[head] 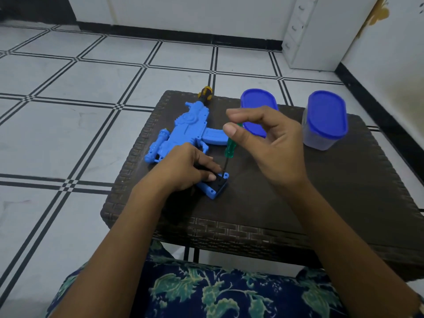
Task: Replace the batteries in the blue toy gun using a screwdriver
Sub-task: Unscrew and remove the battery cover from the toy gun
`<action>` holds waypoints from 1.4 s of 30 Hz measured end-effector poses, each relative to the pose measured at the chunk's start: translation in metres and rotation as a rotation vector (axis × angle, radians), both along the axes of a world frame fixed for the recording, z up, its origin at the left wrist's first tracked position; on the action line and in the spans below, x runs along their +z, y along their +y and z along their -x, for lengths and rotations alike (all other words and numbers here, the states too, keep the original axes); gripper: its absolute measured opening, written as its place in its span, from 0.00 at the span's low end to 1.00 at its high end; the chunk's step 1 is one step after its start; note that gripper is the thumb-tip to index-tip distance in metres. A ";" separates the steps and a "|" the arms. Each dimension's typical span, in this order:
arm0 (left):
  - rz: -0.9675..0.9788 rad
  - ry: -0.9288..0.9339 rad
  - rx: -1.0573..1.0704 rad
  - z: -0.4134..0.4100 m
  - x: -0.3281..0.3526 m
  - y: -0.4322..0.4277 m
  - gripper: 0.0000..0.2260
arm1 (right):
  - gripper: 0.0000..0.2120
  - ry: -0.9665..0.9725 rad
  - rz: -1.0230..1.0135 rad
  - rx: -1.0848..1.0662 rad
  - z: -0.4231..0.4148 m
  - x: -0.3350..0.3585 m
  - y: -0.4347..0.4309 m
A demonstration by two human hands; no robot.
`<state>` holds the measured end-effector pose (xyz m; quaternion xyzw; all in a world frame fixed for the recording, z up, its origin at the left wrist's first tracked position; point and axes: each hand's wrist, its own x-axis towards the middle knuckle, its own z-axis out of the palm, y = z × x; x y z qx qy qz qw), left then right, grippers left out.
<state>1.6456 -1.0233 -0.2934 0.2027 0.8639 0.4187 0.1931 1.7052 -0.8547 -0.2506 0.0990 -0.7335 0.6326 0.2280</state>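
Observation:
The blue toy gun (188, 127) lies flat on a dark woven stool (275, 210), muzzle pointing away, its yellow-and-black tip over the far edge. My left hand (188, 168) presses down on the gun's stock, fingers resting on a black battery cover (219, 182) at the near end. My right hand (266, 143) pinches a green-handled screwdriver (231, 145) between thumb and fingers. The tool stands almost upright, its dark shaft tip set at the cover's far corner.
Two clear containers with blue lids stand on the stool's far right side, one (257, 111) partly behind my right hand, the other (325, 120) further right. White tiled floor surrounds the stool. My lap in floral cloth (229, 292) is at the near edge.

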 end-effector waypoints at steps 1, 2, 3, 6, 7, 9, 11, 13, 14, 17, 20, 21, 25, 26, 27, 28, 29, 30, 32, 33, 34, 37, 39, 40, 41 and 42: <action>-0.002 0.000 0.001 0.000 0.000 0.000 0.13 | 0.07 0.005 0.017 -0.019 0.000 0.001 0.000; -0.005 0.003 0.000 0.000 0.001 0.000 0.13 | 0.06 0.002 0.030 -0.035 0.000 0.002 0.000; -0.008 0.005 -0.001 0.000 0.001 -0.001 0.14 | 0.06 -0.006 0.039 -0.041 0.001 0.003 0.001; -0.014 0.004 -0.005 -0.001 0.001 -0.002 0.14 | 0.09 -0.027 0.038 -0.012 0.001 0.005 0.002; -0.011 0.002 -0.007 -0.001 0.001 -0.001 0.13 | 0.10 -0.044 0.047 0.001 0.000 0.006 0.002; -0.006 -0.001 -0.008 -0.001 0.001 -0.002 0.13 | 0.09 -0.071 0.067 0.030 -0.001 0.005 0.002; -0.001 -0.007 -0.013 0.000 0.001 -0.002 0.13 | 0.08 -0.055 0.036 0.015 -0.002 0.004 0.001; -0.008 -0.013 -0.020 0.000 0.000 -0.002 0.12 | 0.08 -0.024 -0.016 -0.025 -0.002 0.003 -0.002; -0.013 -0.012 -0.022 0.000 0.000 -0.002 0.12 | 0.09 -0.006 -0.045 -0.045 -0.001 0.002 -0.003; -0.013 -0.006 -0.025 0.000 0.001 -0.002 0.12 | 0.10 0.030 -0.101 -0.082 0.001 0.002 -0.003; 0.002 -0.013 -0.022 0.000 0.003 -0.003 0.12 | 0.10 0.011 -0.115 -0.054 0.002 0.001 -0.003; 0.007 -0.015 -0.019 0.000 0.003 -0.003 0.11 | 0.10 0.000 -0.098 -0.033 0.002 0.002 -0.003; 0.036 -0.006 -0.005 -0.003 0.006 -0.001 0.11 | 0.07 -0.008 -0.068 0.018 -0.001 0.000 -0.002; 0.040 -0.003 -0.006 -0.003 0.007 0.000 0.11 | 0.07 0.005 -0.075 0.015 -0.002 -0.001 -0.003; 0.040 -0.003 -0.007 -0.004 0.007 0.000 0.10 | 0.07 0.024 -0.087 0.004 -0.003 -0.001 -0.004; 0.037 -0.005 -0.009 -0.004 0.008 0.000 0.10 | 0.08 0.046 -0.109 -0.011 -0.004 -0.001 -0.004; 0.036 -0.007 -0.009 -0.004 0.008 0.000 0.10 | 0.08 0.065 -0.131 -0.026 -0.004 -0.001 -0.004; 0.036 -0.005 -0.007 -0.004 0.007 0.000 0.10 | 0.08 0.076 -0.147 -0.038 -0.004 -0.001 -0.004; 0.044 0.003 -0.009 -0.003 0.007 0.001 0.11 | 0.08 0.076 -0.169 -0.055 -0.004 0.000 -0.002; 0.047 0.005 -0.011 -0.002 0.007 0.001 0.11 | 0.08 0.070 -0.178 -0.059 -0.004 0.001 0.000; 0.048 0.005 -0.010 -0.002 0.006 0.002 0.10 | 0.08 0.061 -0.177 -0.057 -0.005 0.001 0.000; 0.052 0.013 -0.013 0.000 0.006 0.002 0.11 | 0.11 0.040 -0.143 -0.024 -0.005 0.000 0.001; 0.055 0.016 -0.013 0.000 0.006 0.002 0.11 | 0.09 0.051 -0.144 -0.017 -0.004 -0.001 0.001; 0.056 0.015 -0.013 0.000 0.007 0.001 0.11 | 0.07 0.061 -0.146 -0.019 -0.004 -0.002 0.000; 0.055 0.013 -0.014 0.000 0.007 0.001 0.11 | 0.06 0.079 -0.151 -0.023 -0.004 -0.002 0.000; 0.052 0.008 -0.016 0.000 0.007 0.001 0.11 | 0.05 0.101 -0.161 -0.030 -0.003 -0.001 -0.001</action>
